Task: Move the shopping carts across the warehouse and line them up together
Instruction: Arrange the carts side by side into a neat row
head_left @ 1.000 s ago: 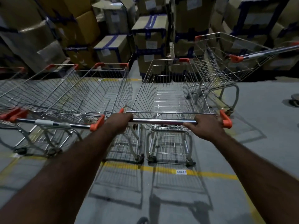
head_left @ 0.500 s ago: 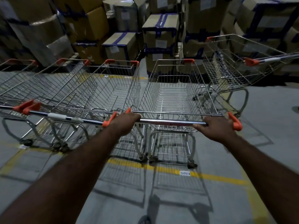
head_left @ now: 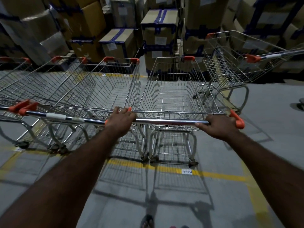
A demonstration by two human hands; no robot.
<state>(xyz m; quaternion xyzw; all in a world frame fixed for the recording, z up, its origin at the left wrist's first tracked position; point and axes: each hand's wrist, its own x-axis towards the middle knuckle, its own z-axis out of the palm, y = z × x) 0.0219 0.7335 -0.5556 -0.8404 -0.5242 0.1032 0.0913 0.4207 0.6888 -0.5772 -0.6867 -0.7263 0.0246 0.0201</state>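
Wire shopping cart (head_left: 177, 96) stood on the grey floor (head_left: 276, 109), nose toward the stacked cardboard boxes (head_left: 120, 41). Its left side was just beside the right-most of a row of carts (head_left: 74, 89) parked side by side; whether the two baskets touched could not be told. Rear wheels sat just beyond a yellow line (head_left: 213, 174) painted on the floor, near a small white label (head_left: 186, 171) on that line. Both hands were on the cart's handle bar (head_left: 171, 121), arms stretched forward. Left hand (head_left: 120, 120) gripped the bar's left end, fingers curled over the top and held close together. Right hand (head_left: 220, 126) gripped the right end, fingers wrapped round the bar just inside the orange end cap (head_left: 237, 120). The neighbouring cart's handle lay roughly level with the held one. To the right, apart from the row, an angled cart (head_left: 238, 66) stood turned away from the others. The boxes, bound with blue tape, rose behind all the carts. A sandalled foot (head_left: 147, 222) showed at the bottom edge of view.
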